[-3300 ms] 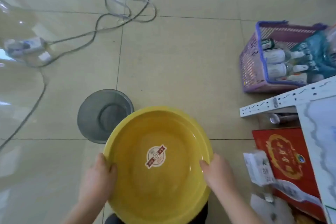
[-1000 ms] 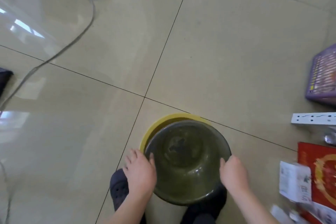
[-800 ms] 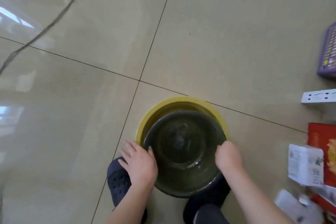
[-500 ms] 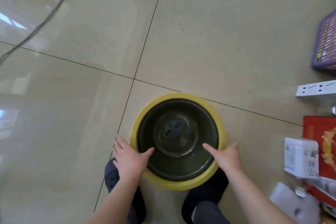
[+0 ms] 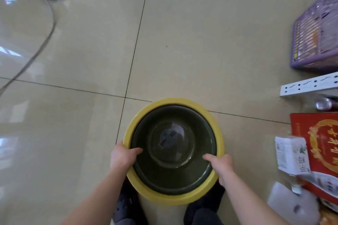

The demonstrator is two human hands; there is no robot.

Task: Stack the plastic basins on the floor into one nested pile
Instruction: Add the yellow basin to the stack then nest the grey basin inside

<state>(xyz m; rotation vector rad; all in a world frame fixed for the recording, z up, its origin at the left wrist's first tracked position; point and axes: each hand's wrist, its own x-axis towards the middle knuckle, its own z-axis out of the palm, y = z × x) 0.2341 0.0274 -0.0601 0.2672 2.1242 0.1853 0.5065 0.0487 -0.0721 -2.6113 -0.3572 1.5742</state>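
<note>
A dark translucent basin sits nested inside a larger yellow basin, low in the middle of the head view. My left hand grips the pile's left rim, thumb over the dark basin's edge. My right hand grips the right rim the same way. The pile is held just above the tiled floor, over my dark shoes, which it partly hides.
A purple lattice basket stands at the right edge. Below it lie a white perforated rail, a red box, a small white carton and a bottle. Grey cables and a power strip run across the upper left floor.
The dark basin went down into the yellow one. Both hands have shifted from its rim to gripping the nested pile's outer edge, and the pile now appears lifted closer to me.
</note>
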